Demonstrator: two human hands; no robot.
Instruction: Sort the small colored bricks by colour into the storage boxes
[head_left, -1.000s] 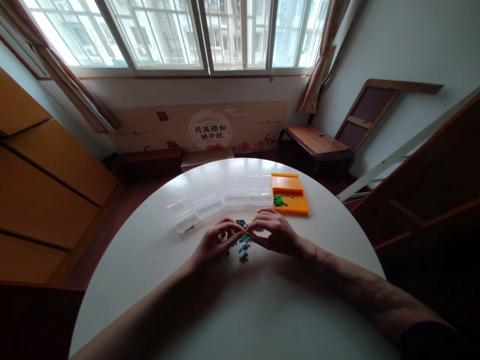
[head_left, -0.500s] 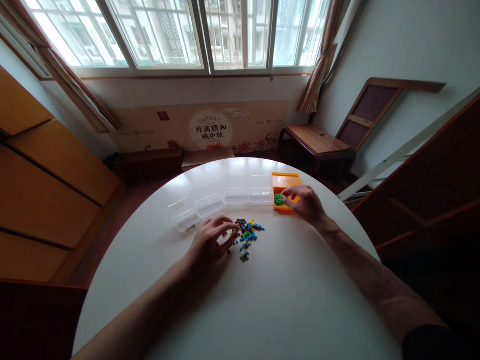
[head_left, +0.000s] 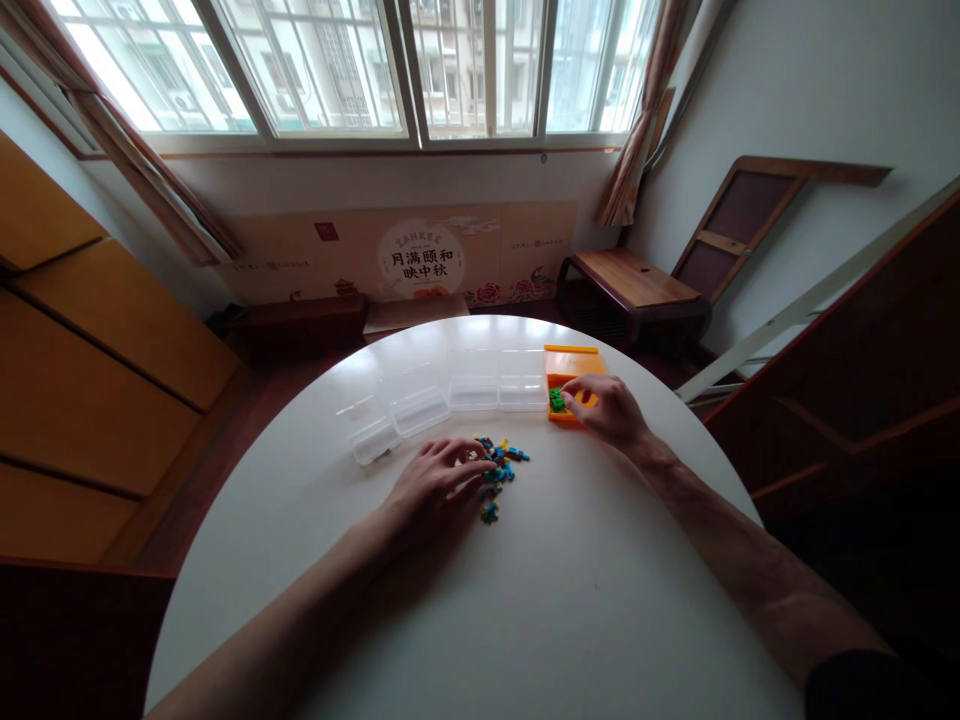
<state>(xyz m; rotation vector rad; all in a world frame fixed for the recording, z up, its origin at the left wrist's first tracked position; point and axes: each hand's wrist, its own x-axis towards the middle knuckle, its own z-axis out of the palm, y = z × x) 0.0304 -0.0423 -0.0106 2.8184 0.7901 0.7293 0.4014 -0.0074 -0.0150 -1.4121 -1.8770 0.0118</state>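
Right hand (head_left: pixel 613 412) over the orange box (head_left: pixel 583 421), which stands open at the right end of a row of containers; thumb and index fingertips lie close to one another beside the small green pieces (head_left: pixel 556 400) in the left part of its near compartment. Whether those fingers grip a piece or merely touch the heap: cannot tell, contact too small to resolve. Left hand (head_left: pixel 429 482) palm down at the left edge of the loose pile (head_left: pixel 502 470), fingers curved, thumb and index reaching over the pieces; cannot tell whether the tips are together on a piece or slightly apart. Pile composition: small blue, yellow, green and dark pieces, part of it hidden by the left hand; a small cluster sits at its near end. Pile lies directly on the white, round-edged counter (head_left: pixel 540 620), nearer the person than the containers. To the left of the orange box, four clear boxes (head_left: pixel 523 394) with lids raised, set in a curve along the far part of the counter; the rightmost is just beside the orange box. Beyond the counter: a printed panel (head_left: pixel 349 250) below a barred window (head_left: pixel 480 70), and a low wooden seat (head_left: pixel 634 278) to the right.
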